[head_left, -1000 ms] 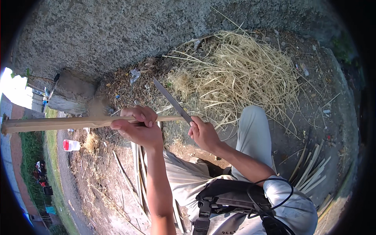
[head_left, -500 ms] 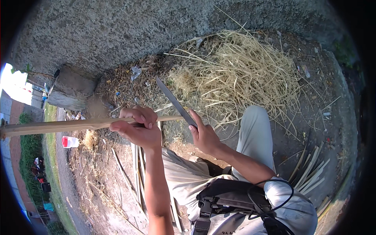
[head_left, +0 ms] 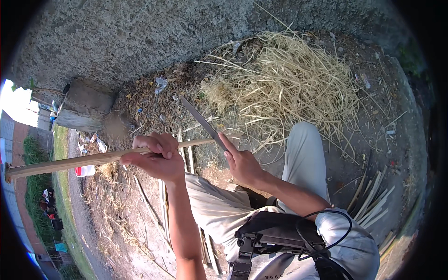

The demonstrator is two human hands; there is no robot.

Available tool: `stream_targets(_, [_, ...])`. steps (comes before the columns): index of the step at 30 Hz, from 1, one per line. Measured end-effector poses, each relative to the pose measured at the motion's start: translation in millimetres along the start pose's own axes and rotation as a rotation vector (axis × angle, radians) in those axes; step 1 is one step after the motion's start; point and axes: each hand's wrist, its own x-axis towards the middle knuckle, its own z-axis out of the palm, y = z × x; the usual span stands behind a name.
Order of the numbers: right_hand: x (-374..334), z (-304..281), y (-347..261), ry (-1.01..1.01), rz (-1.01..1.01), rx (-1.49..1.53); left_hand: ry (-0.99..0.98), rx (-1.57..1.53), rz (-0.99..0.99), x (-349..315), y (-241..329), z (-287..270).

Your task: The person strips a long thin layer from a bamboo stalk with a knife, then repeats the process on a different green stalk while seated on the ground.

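Note:
My left hand (head_left: 156, 156) is closed around a long, pale bamboo strip (head_left: 74, 162). The strip runs from the far left, slanting upward to the right, and its right end reaches the knife. In my right hand (head_left: 242, 164) is a knife (head_left: 201, 122) with a long, dark, straight blade pointing up and to the left. The blade crosses the strip close to my right fingers; whether its edge touches the wood I cannot tell. My fingers hide the knife's handle.
A heap of pale shavings (head_left: 298, 84) lies ahead by the rough wall (head_left: 154, 32). Cut strips (head_left: 373, 200) rest at my right, more (head_left: 163, 200) beside my left leg. A concrete block (head_left: 86, 105) and a red-and-white container (head_left: 85, 171) stand left.
My left hand has shifted slightly left, and the strip has tilted, its left end lower. The knife has moved slightly down and left in my right hand.

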Motion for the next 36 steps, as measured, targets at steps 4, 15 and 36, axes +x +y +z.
stream_targets(4, [-2.3,8.6,-1.8,0.086,-0.009,0.087,0.045,0.026,0.032,2.7,0.0,4.0])
stream_targets(15, [-4.5,-10.6,-43.3,0.101,-0.201,0.008,0.064,0.061,0.032,-5.2,-3.1,5.6])
stream_targets(36, [-15.2,-29.3,-78.1,-0.119,-0.185,-0.194,0.148,0.044,0.041,-6.6,2.4,-0.7])
